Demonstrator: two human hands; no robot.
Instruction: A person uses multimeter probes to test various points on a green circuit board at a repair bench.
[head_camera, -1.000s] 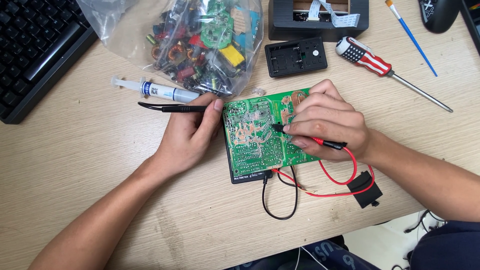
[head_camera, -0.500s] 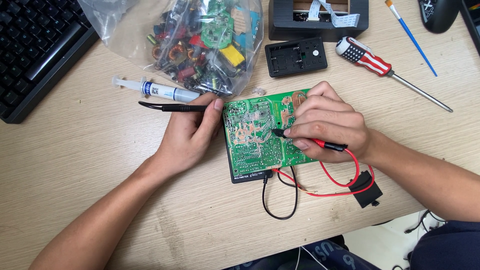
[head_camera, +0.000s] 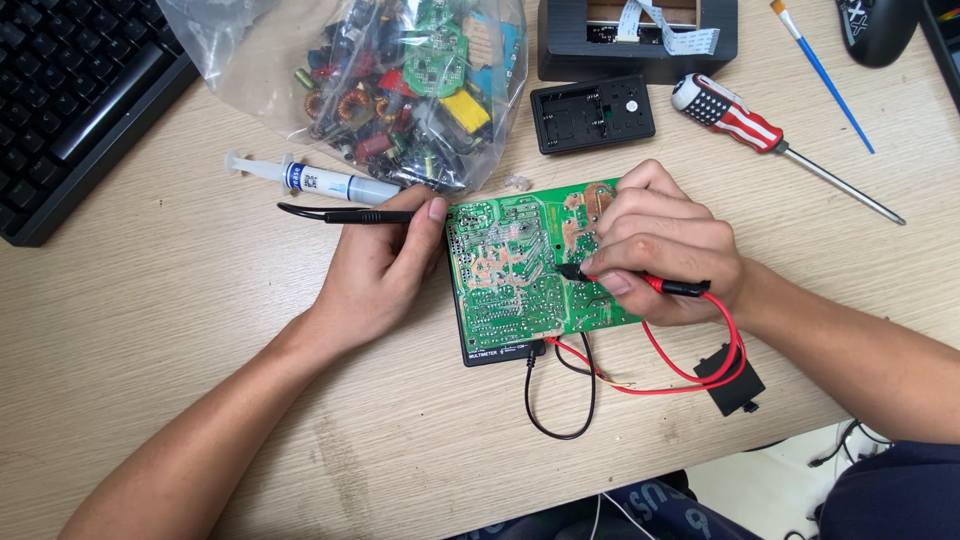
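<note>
my right hand (head_camera: 665, 250) pinches the red probe (head_camera: 640, 282) onto the green circuit board (head_camera: 520, 270) mid-bench; my left hand (head_camera: 385, 265), half curled, grips the black probe (head_camera: 340, 214); i judge the board light, stiff and fragile, best held by its edges.

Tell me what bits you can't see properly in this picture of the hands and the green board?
Head view:
- Black probe: its tip is hidden behind the left hand.
- Red probe: the right hand covers most of it.
- Black box under the green circuit board: only an edge shows.
- Keyboard: cut off by the left edge.
- Parts in the plastic bag: too jumbled to identify.
</note>
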